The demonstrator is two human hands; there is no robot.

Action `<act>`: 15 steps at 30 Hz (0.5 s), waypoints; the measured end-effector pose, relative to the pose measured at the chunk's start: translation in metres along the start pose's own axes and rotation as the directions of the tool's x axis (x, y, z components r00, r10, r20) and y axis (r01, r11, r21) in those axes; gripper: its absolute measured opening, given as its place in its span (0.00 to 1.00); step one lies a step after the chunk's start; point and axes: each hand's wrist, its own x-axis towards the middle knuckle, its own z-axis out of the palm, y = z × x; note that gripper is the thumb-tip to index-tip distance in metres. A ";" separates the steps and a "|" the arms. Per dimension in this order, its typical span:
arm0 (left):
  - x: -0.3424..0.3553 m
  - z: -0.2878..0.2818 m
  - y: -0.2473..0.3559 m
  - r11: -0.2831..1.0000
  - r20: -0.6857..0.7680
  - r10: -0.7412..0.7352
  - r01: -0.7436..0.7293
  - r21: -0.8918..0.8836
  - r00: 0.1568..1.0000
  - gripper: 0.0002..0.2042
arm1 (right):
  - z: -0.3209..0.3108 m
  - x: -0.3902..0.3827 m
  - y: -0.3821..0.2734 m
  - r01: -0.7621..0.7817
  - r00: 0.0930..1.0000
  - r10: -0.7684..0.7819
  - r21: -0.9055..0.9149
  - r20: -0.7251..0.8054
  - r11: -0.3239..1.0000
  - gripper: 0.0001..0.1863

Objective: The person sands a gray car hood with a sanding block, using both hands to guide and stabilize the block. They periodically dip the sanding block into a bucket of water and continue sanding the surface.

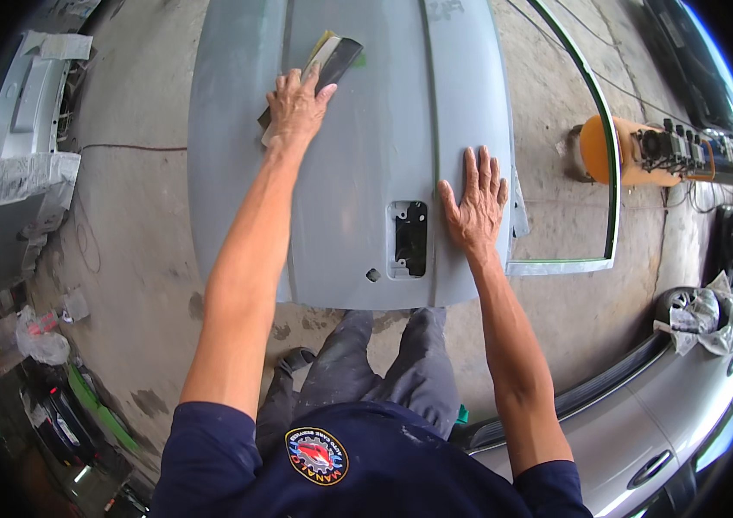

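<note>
A grey-primed car door panel (356, 155) lies horizontally in front of me, its window frame (608, 190) edged in green to the right. On the upper left of the panel, my left hand (295, 110) grips a long sanding block (340, 59), dark and light with a yellowish sheet at its edge, angled diagonally on the surface. My right hand (476, 203) rests flat on the panel with fingers spread, holding nothing, just right of a raised crease. Beside it is the handle cutout (409, 237), with a small square hole (373, 274) lower left.
An orange air compressor (608, 148) stands at right, with cables across the concrete floor (124, 216). A silver car (660, 406) with wrapped bundles (694, 319) is at lower right. Body parts with paper (25, 173) and a plastic bag (42, 341) lie along the left.
</note>
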 end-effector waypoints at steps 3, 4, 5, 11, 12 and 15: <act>-0.066 0.000 0.022 0.997 -0.120 -0.062 0.055 -0.060 0.991 0.25 | -0.005 0.001 -0.004 0.016 1.000 -0.016 0.006 -0.006 1.000 0.46; -0.113 -0.006 0.034 0.997 -0.094 -0.044 0.038 -0.064 0.995 0.26 | -0.007 0.002 -0.005 0.010 1.000 -0.010 0.000 0.001 1.000 0.45; -0.168 -0.020 0.044 0.997 -0.004 -0.041 0.041 -0.067 0.999 0.28 | -0.007 0.003 -0.008 0.022 1.000 -0.022 0.009 -0.008 1.000 0.45; -0.315 -0.076 0.066 0.956 0.104 0.117 -0.083 -0.282 0.988 0.30 | -0.011 0.007 -0.009 -0.016 0.999 0.016 -0.009 0.036 1.000 0.45; -0.287 -0.060 0.056 0.972 0.160 0.101 -0.062 -0.229 0.982 0.30 | -0.010 0.007 -0.009 -0.010 1.000 0.010 0.005 0.009 1.000 0.44; -0.139 -0.002 0.020 0.985 0.008 0.072 -0.070 -0.159 0.997 0.31 | -0.004 0.002 -0.005 0.014 0.999 -0.014 0.007 -0.040 1.000 0.44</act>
